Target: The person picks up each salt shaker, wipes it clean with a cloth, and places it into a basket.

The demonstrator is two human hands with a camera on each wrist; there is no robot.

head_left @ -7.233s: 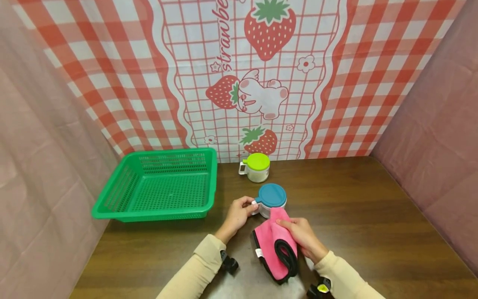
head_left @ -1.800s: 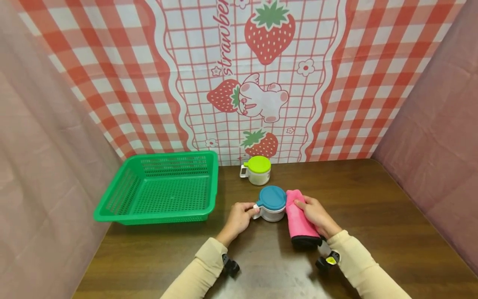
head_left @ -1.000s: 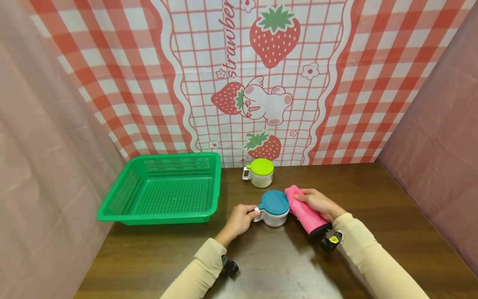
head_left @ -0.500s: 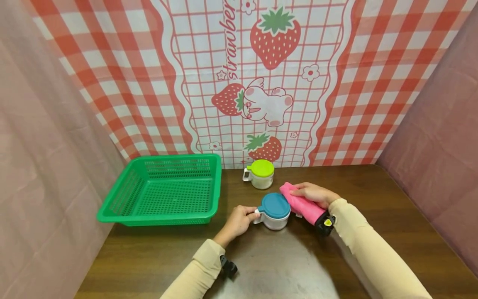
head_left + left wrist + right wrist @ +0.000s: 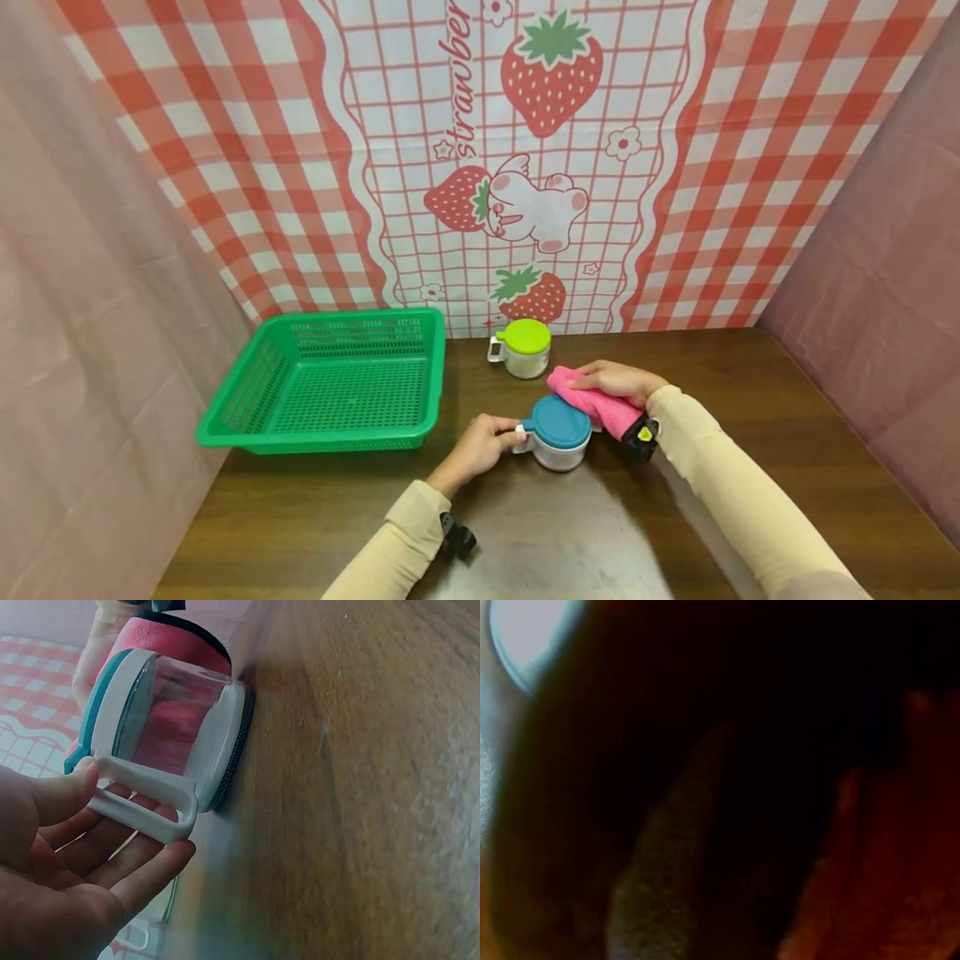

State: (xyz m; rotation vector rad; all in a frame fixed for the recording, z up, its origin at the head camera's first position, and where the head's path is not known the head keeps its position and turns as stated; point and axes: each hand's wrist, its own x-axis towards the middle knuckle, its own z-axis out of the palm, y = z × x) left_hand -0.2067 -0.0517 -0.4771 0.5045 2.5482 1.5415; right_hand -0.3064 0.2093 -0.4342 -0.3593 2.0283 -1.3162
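Observation:
A clear jar with a blue lid, white collar and white handle stands on the table. My left hand pinches that handle between thumb and fingers. In my right hand is a pink cloth with black edging, pressed to the jar's far right side and overlapping the lid's edge in the head view. Through the jar's clear wall, the left wrist view shows the pink of the cloth. The right wrist view is mostly dark, filled by the cloth close to the lens.
Behind the blue-lidded jar stands a similar jar with a lime-green lid, its handle pointing left. A green perforated basket sits at the left of the wooden table. A checked strawberry curtain hangs along the back.
The cloth in my right hand has gone from the jar's front round its right side to the far right. The jar has shifted slightly right and nearer; my left hand keeps its handle.

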